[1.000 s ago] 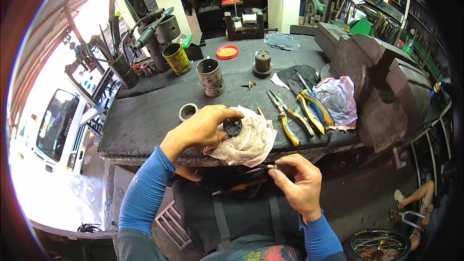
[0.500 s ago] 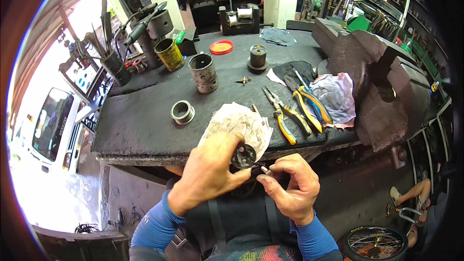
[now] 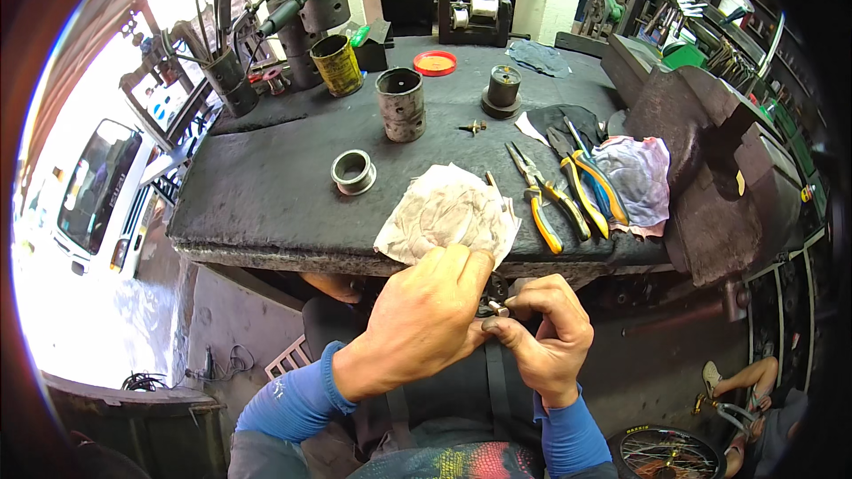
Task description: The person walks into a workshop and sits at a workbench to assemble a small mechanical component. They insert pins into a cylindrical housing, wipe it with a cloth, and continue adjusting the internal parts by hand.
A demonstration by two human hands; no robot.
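My left hand [image 3: 424,312] is closed round a round black part [image 3: 500,286], most of it hidden behind the fingers. Between the thumb and fingers of my right hand [image 3: 552,337] is a small metal pin [image 3: 497,309], close against the black part; whether it sits in a hole I cannot tell. Both hands are just off the bench's near edge. Beyond them lies a crumpled white cloth [image 3: 448,213]. Right of the cloth are long-nose pliers [image 3: 541,200] and another pair of yellow-handled pliers [image 3: 581,186]. A metal ring [image 3: 353,172] stands to the left.
On the dark bench [image 3: 266,204] stand a metal cylinder [image 3: 401,106], a yellow can [image 3: 337,66], a red lid [image 3: 435,63] and a round dark part [image 3: 503,93]. A large vise [image 3: 710,168] takes up the right end. A person's leg [image 3: 745,379] and bicycle wheel [image 3: 667,454] are at lower right.
My left hand has turned and moved right, so the black part's open face is mostly hidden. The pin in my right hand is now closer to it. The whole view has shifted slightly.
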